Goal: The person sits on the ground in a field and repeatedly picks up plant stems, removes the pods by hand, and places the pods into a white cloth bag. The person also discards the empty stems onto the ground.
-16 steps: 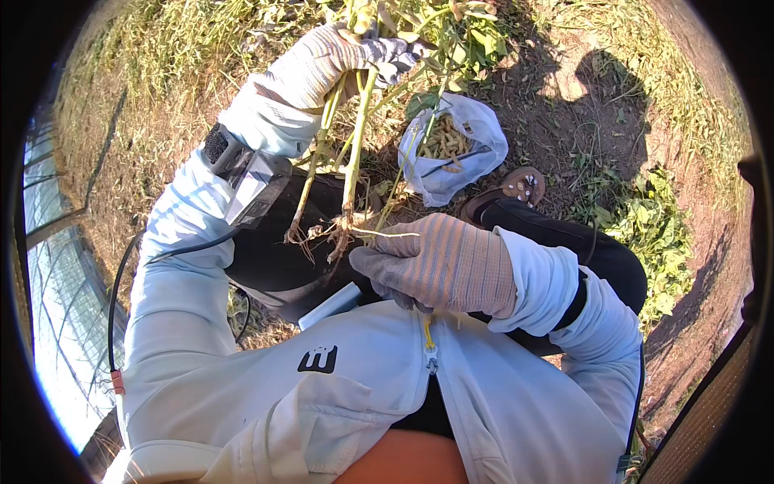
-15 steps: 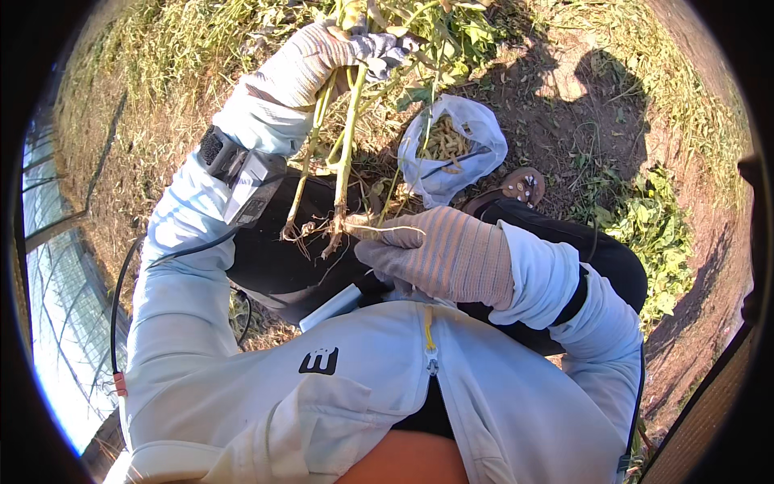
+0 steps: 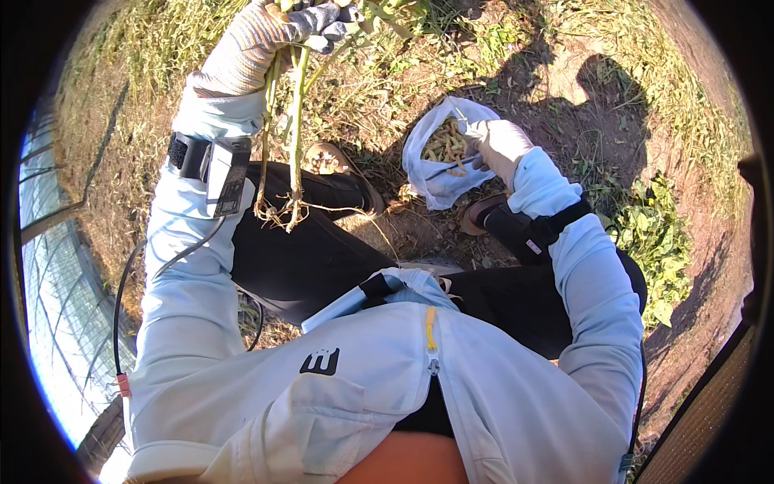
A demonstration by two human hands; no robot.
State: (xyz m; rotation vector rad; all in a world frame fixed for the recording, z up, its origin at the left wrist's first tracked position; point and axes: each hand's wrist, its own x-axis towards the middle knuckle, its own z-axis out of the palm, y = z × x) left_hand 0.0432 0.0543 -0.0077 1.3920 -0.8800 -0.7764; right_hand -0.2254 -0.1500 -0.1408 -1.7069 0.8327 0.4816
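My left hand, in a striped knit glove with grey fingers, is closed round the upper stems of an uprooted plant. Its leaves pass out of the top edge, and its thin roots hang below, over my leg. At the right side of a white plastic bag is my gloved right hand, its fingers curled down over the opening. What those fingers hold, if anything, is hidden. Yellowish-brown pods lie inside the bag, with a dark slim object across them.
The bag stands on the ground between my shoes, just beyond my right shoe. Cut leafy plants lie at the right, and dry grass covers the far left. A netted sheet borders the left side.
My right hand has moved from the plant's roots out to the bag. My left hand has shifted up and left, carrying the plant along.
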